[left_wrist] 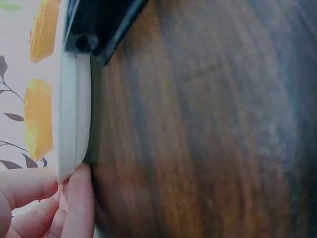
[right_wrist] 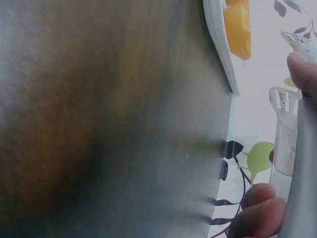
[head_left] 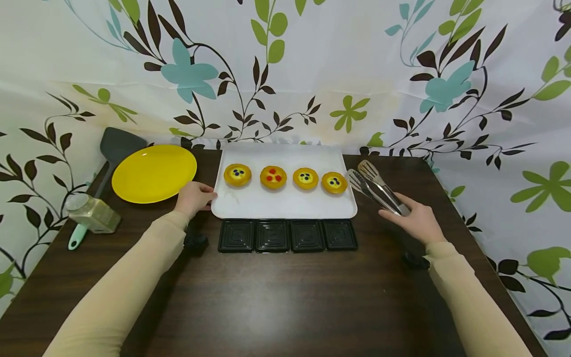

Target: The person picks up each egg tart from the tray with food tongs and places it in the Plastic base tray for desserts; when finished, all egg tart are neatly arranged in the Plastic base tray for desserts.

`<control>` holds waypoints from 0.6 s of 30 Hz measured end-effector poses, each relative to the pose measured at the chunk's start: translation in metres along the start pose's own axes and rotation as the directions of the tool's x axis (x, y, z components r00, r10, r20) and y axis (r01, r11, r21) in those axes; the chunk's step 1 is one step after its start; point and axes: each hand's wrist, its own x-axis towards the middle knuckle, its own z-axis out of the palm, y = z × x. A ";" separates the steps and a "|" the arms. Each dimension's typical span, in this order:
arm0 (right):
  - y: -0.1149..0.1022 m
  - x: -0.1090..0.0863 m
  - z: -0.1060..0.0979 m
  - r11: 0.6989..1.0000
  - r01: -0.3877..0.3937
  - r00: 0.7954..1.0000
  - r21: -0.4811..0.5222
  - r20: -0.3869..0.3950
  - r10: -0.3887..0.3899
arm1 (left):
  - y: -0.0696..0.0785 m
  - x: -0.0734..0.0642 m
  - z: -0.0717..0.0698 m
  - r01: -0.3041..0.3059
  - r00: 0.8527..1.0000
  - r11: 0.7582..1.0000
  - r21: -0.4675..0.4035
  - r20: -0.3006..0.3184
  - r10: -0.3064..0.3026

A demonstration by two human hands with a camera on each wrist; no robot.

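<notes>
A white rectangular tray (head_left: pixel 285 207) lies near the back of the table, bearing a row of several small tarts. One tart (head_left: pixel 273 177) has red pieces on top; the others, such as the leftmost tart (head_left: pixel 237 174), carry dark blue berries. At the tray's left side, my left hand (head_left: pixel 193 199) pinches its edge between thumb and fingers, as the left wrist view shows close up. My right hand (head_left: pixel 419 220) grips metal tongs (head_left: pixel 384 188) at the handle end, right of the tray. The tongs' slotted tips are apart with nothing between them, pointing toward the tray's right edge.
Black square dishes (head_left: pixel 236 236) stand in a row along the tray's front edge. On the left are a yellow plate (head_left: pixel 153 173), a dark spatula (head_left: pixel 120 145) with a mint handle end, and a clear jar (head_left: pixel 94 216) lying over its handle. A patterned curtain (head_left: pixel 285 74) hangs behind the table.
</notes>
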 end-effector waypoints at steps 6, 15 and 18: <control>-0.006 -0.004 0.008 0.998 0.058 0.998 -0.039 0.020 -0.057 | -0.001 -0.001 -0.002 0.003 1.000 1.000 -0.010 -0.002 -0.003; -0.009 -0.002 0.014 0.990 0.086 0.996 -0.109 0.031 -0.083 | -0.002 -0.002 0.000 0.001 1.000 1.000 -0.030 -0.009 -0.001; -0.008 0.000 0.016 0.987 0.079 0.996 -0.140 0.045 -0.073 | -0.001 -0.002 0.000 0.006 1.000 1.000 -0.028 -0.010 -0.007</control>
